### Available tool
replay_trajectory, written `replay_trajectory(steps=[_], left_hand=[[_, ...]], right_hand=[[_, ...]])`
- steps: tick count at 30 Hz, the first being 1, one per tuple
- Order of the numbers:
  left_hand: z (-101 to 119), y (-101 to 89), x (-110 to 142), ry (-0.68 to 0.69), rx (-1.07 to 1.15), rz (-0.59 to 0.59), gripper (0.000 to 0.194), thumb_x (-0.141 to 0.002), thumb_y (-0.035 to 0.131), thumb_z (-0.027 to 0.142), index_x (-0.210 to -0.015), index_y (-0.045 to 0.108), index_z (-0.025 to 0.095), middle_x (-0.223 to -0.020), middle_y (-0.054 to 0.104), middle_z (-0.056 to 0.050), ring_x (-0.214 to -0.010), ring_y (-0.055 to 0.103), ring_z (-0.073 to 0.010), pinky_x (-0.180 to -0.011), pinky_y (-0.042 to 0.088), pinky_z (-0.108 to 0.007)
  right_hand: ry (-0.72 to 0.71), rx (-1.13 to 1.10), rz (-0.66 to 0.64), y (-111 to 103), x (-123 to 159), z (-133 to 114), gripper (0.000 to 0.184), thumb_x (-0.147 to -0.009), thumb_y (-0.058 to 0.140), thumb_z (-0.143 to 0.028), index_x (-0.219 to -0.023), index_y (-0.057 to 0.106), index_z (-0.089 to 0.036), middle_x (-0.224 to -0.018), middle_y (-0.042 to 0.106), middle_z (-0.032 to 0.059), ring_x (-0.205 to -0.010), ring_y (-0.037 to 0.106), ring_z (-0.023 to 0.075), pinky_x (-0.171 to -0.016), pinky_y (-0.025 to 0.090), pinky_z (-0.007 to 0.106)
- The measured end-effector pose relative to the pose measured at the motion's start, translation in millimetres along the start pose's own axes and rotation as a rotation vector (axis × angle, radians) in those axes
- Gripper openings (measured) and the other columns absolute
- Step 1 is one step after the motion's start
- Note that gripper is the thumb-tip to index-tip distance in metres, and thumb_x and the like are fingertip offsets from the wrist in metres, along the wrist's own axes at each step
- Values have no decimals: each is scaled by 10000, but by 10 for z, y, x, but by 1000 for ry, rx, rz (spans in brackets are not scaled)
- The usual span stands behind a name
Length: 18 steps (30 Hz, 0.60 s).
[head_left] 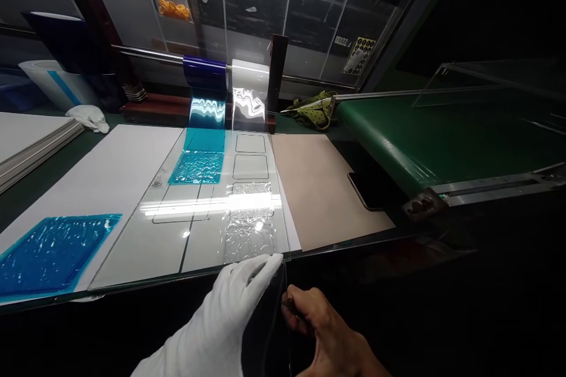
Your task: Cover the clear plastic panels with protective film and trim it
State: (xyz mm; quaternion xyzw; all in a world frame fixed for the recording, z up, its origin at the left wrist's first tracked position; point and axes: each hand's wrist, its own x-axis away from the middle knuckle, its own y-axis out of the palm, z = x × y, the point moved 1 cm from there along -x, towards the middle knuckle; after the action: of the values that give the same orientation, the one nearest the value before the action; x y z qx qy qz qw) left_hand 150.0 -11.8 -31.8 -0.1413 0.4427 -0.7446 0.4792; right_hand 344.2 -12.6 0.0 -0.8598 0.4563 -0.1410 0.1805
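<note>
In a white glove, my left hand [230, 306] is closed with its fingertips at the top corner of a thin dark panel [267, 330], just below the table's front edge. The panel looks glossy, and its outline fades into the shadow. My bare right hand [318, 324] is closed in a pinch beside the panel's right edge. Something small and dark shows between thumb and finger, too dim to name. Beyond the hands lies a clear sheet [212, 247] with drawn rectangles, carrying wrinkled clear film [250, 241] and blue film [198, 166].
Blue film [57, 253] lies on white paper [119, 171] at left. Film rolls, blue [206, 73] and clear [250, 70], hang on a rod at the back. Brown board [318, 188] and a phone [365, 190] lie right, near a green conveyor belt [442, 135].
</note>
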Motion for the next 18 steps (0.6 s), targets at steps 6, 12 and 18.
replay_trajectory(steps=[6, 12, 18], left_hand=[[-36, 93, -93, 15, -34, -33, 888, -806, 561, 158, -1496, 41, 361, -1351, 481, -98, -1110, 556, -268, -877, 536, -392], [45, 67, -231, 25, -35, -44, 885, -750, 643, 350, -1490, 157, 343, -1287, 522, -82, -1059, 575, -276, -773, 555, -332], [271, -116, -231, -9, -18, -31, 1213, -513, 746, 530, -1501, 95, 265, -1371, 404, -137, -1149, 478, -341, -901, 495, -466]], right_hand=[[-59, 11, 46, -12, 73, 37, 754, -529, 437, -952, -670, 348, -216, -605, 383, -48, -534, 315, 81, -461, 308, 212], [-86, 61, 36, -41, 93, 137, 756, -560, 368, -963, -657, 357, -213, -599, 377, -44, -548, 325, 91, -471, 326, 213], [-161, 0, 175, 69, 215, 326, 706, -613, 457, -904, -770, 475, -216, -657, 438, -25, -593, 392, 111, -512, 386, 224]])
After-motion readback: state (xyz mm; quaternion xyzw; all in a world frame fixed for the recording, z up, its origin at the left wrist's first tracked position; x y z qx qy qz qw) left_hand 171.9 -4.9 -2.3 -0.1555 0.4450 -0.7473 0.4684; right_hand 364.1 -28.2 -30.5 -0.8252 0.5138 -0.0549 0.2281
